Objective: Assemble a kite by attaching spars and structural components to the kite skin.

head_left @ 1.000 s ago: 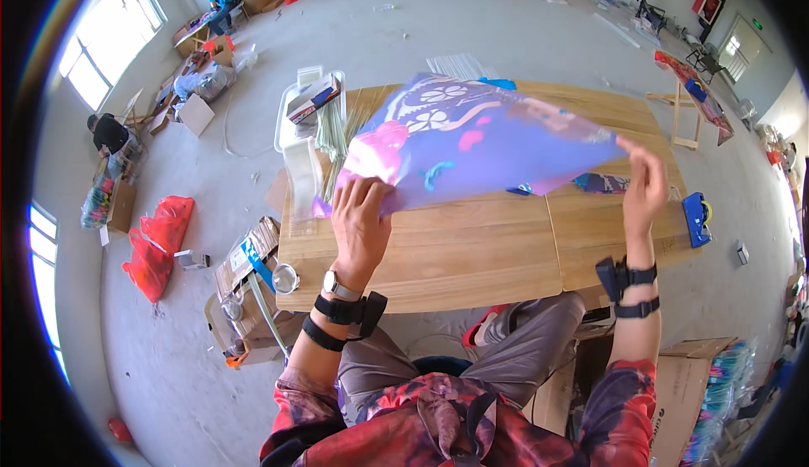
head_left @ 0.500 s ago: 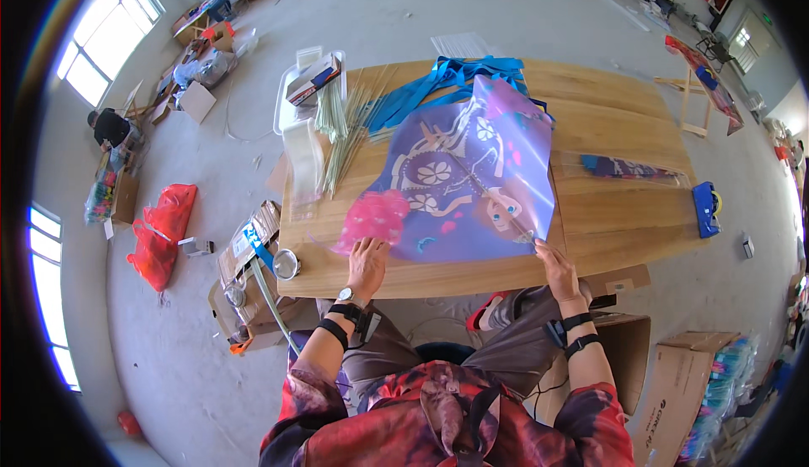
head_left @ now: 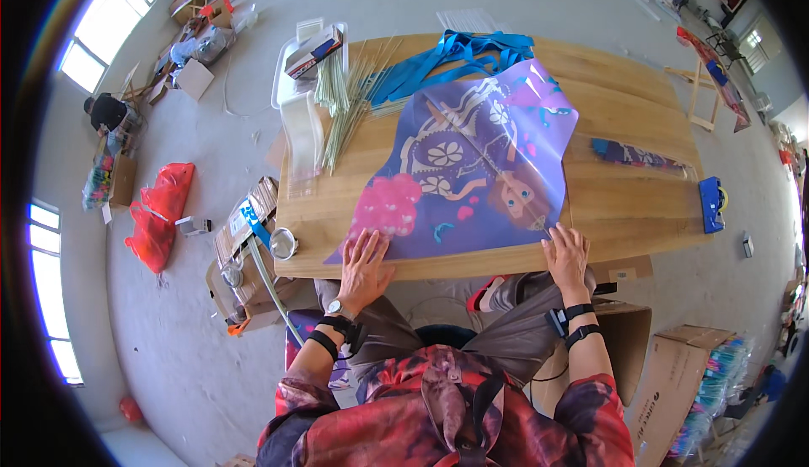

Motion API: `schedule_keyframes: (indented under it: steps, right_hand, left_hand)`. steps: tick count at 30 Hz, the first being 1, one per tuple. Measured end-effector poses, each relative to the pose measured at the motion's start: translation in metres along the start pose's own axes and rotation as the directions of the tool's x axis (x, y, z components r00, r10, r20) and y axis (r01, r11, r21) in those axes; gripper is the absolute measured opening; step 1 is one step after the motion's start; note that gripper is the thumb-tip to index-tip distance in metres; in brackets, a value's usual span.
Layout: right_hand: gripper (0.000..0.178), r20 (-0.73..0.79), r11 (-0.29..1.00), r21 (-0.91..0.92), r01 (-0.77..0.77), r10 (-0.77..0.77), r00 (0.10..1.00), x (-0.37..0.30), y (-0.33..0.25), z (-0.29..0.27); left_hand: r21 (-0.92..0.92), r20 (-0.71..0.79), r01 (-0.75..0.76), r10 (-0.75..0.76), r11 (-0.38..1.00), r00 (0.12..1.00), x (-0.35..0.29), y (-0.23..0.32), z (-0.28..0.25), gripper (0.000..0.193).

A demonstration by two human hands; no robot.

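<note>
A thin, shiny purple sheet [head_left: 472, 206] printed with a cartoon figure, white flowers and pink shapes lies spread on the wooden table [head_left: 624, 206]. Its far right part rises in a soft fold. My left hand [head_left: 364, 272] rests flat on the near left corner, fingers spread. At the near right corner my right hand [head_left: 569, 258] has its fingertips on the edge, with the fingers apart and stretched out. Neither hand grips anything. Beyond the sheet are blue fabric strips [head_left: 472, 50], and a bundle of thin pale sticks [head_left: 345, 113] sits to its left.
A folded printed piece [head_left: 642, 157] and a blue tape dispenser [head_left: 713, 206] lie on the right. A tape roll [head_left: 283, 244] is at the near left edge. A white tray [head_left: 286, 88] holds a small box. An open carton [head_left: 619, 341] stands by my right leg.
The sheet's near edge has come down flatter onto the table. My right fingers have let go of its corner and spread out, and my left fingers have opened wider.
</note>
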State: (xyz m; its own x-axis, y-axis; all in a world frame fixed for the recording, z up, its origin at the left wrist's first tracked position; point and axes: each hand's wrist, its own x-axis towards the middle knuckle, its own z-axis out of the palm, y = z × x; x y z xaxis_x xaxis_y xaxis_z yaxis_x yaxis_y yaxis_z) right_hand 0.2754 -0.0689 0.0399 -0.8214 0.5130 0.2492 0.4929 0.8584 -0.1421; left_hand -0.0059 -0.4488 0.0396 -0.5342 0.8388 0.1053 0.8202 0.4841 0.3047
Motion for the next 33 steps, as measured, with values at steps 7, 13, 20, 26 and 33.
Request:
schedule_keyframes:
  steps: [7, 13, 20, 26, 33]
  right_hand:
    - [0.038, -0.060, 0.983, 0.100, 0.156, -0.151, 0.987, 0.040, -0.069, 0.015]
    - [0.062, 0.123, 0.998, 0.031, 0.053, -0.057, 0.991, 0.039, -0.093, 0.042]
    - [0.064, 0.182, 1.000, -0.012, -0.019, 0.021, 0.983, 0.032, -0.099, 0.044]
    - [0.058, 0.184, 1.000, 0.017, -0.025, 0.022, 0.983, 0.036, -0.104, 0.040]
    - [0.052, 0.118, 0.998, 0.031, -0.056, 0.052, 0.992, 0.034, -0.101, 0.045]
  left_hand:
    - [-0.039, 0.035, -0.035, 0.037, 0.999, 0.999, 0.007, 0.030, 0.015, 0.068]
    - [0.003, 0.064, 0.159, -0.159, 0.987, 0.985, 0.000, 0.025, 0.013, 0.067]
    - [-0.076, -0.273, 0.256, -0.267, 0.964, 0.924, 0.083, -0.031, 0.008, 0.038]
    - [-0.036, -0.409, 0.273, -0.263, 0.961, 0.874, 0.226, -0.100, 0.006, 0.028]
    - [0.185, -0.353, 0.494, -0.412, 0.849, 0.840, 0.298, -0.148, 0.042, 0.019]
